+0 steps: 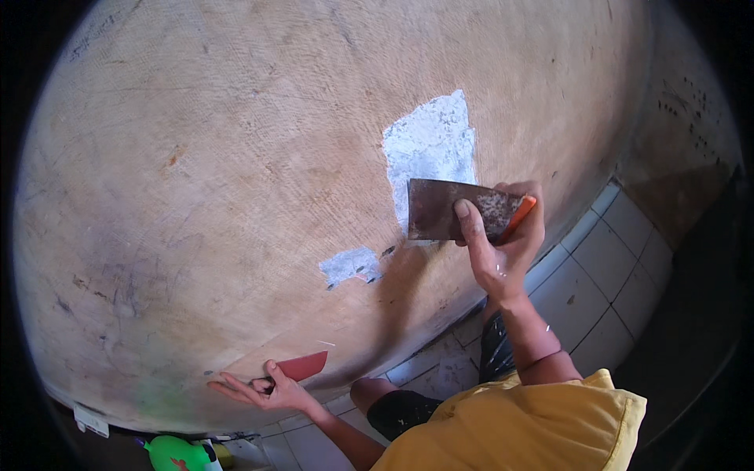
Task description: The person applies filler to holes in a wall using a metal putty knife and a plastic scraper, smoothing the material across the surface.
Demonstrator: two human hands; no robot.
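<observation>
My right hand [510,243] is closed around a wide putty knife [430,210], thumb pressed on its face. Its dark metal blade is smeared with whitish residue, and an orange strip shows at the edge by my fingers. The blade covers the lower part of a large white patch [432,141] on the tan wall [259,173]; whether it touches the wall I cannot tell. Lower left, my left hand [279,394] grips a reddish-brown flat scraper [305,366] between thumb and fingers, some fingers stretched out near the wall. A smaller whitish patch [349,267] lies between the two hands.
White floor tiles [605,259] run along the wall's foot on the right. At the bottom left are a bright green object [177,454] and a white box-like fitting [92,422]. My knees are close to the wall. A dark area [707,314] borders the tiles at right.
</observation>
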